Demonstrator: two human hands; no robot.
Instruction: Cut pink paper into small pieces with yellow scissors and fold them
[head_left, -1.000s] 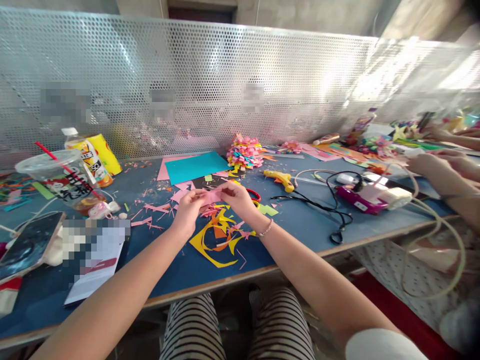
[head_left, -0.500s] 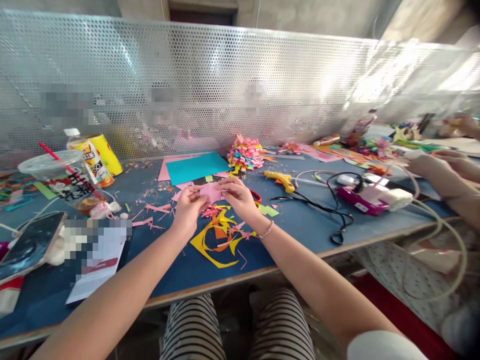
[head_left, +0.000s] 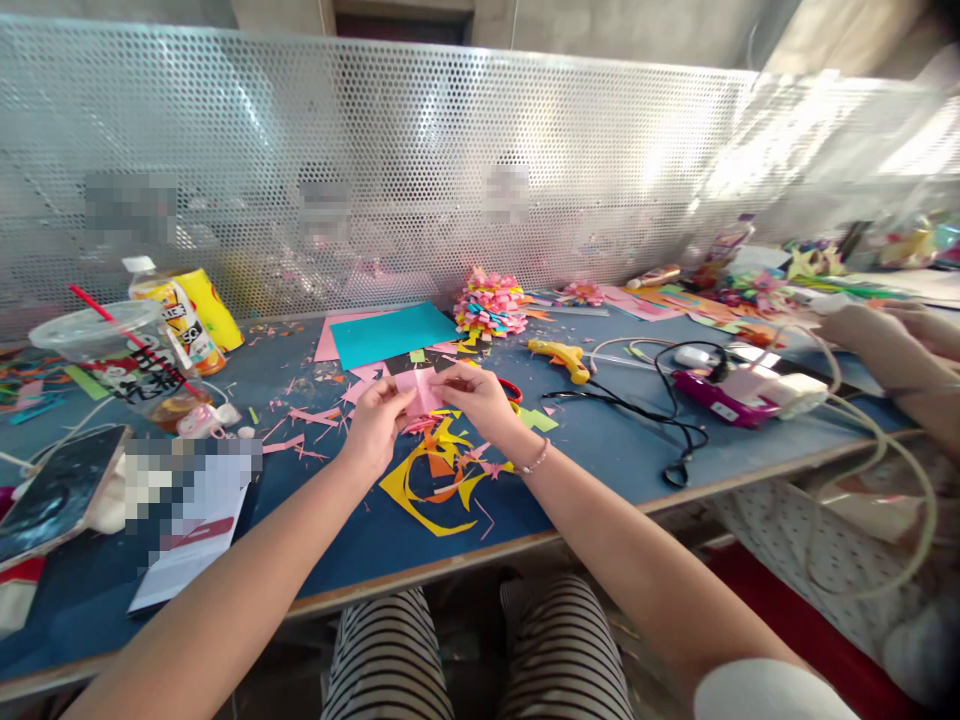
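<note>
Between my two hands is a small piece of pink paper (head_left: 421, 390) with a crease down its middle. My left hand (head_left: 380, 415) pinches its left side between thumb and fingers. On its right side, the thumb and fingers of my right hand (head_left: 480, 398) close on the edge. Below the hands lie yellow paper scraps (head_left: 420, 505), with orange and pink bits among them. Red scissor handles (head_left: 511, 392) show partly behind my right hand. A cluster of pink, yellow and blue paper petals (head_left: 491, 305) stands farther back.
Blue paper (head_left: 394, 335) lies behind the hands. To the right are a yellow glue gun (head_left: 561, 358), black cables and a purple power strip (head_left: 724, 398). A plastic cup (head_left: 124, 350), bottle (head_left: 180, 320) and phone (head_left: 67, 490) are at left. A co-worker's arms (head_left: 892, 345) reach in at right.
The pink paper has turned between my fingers and now stands more upright, showing a crease. My hands stay in nearly the same place.
</note>
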